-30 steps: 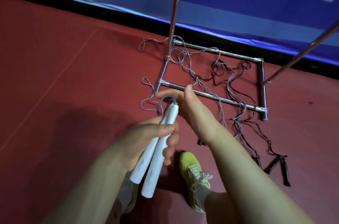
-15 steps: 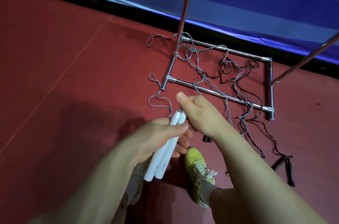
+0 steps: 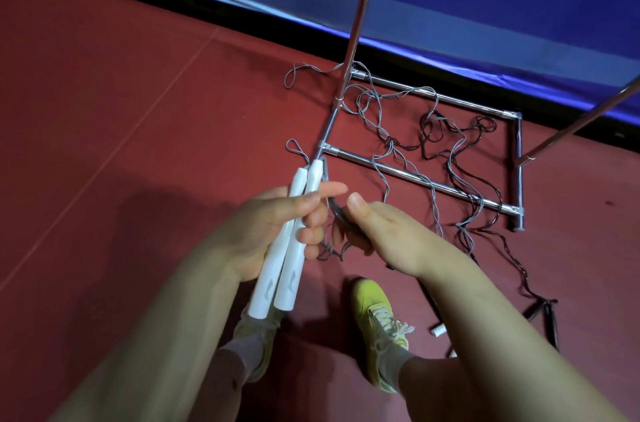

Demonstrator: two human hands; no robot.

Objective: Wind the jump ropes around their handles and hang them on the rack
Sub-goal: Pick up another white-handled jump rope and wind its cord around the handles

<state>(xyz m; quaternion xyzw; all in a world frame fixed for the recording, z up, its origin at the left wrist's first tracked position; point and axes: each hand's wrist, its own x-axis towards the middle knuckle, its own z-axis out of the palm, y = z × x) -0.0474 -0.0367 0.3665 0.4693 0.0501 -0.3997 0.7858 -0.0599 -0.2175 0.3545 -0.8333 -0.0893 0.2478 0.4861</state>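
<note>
Both handles (image 3: 287, 241) in left hand (image 3: 273, 231)

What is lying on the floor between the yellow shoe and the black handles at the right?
In the head view, a small white piece lies on the red floor between the yellow shoe and the black handles.

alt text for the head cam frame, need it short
A person's left hand grips two white jump-rope handles side by side while the right hand holds the grey rope beside them. Beyond, grey and black ropes lie tangled across the metal rack base on a red floor.
</note>
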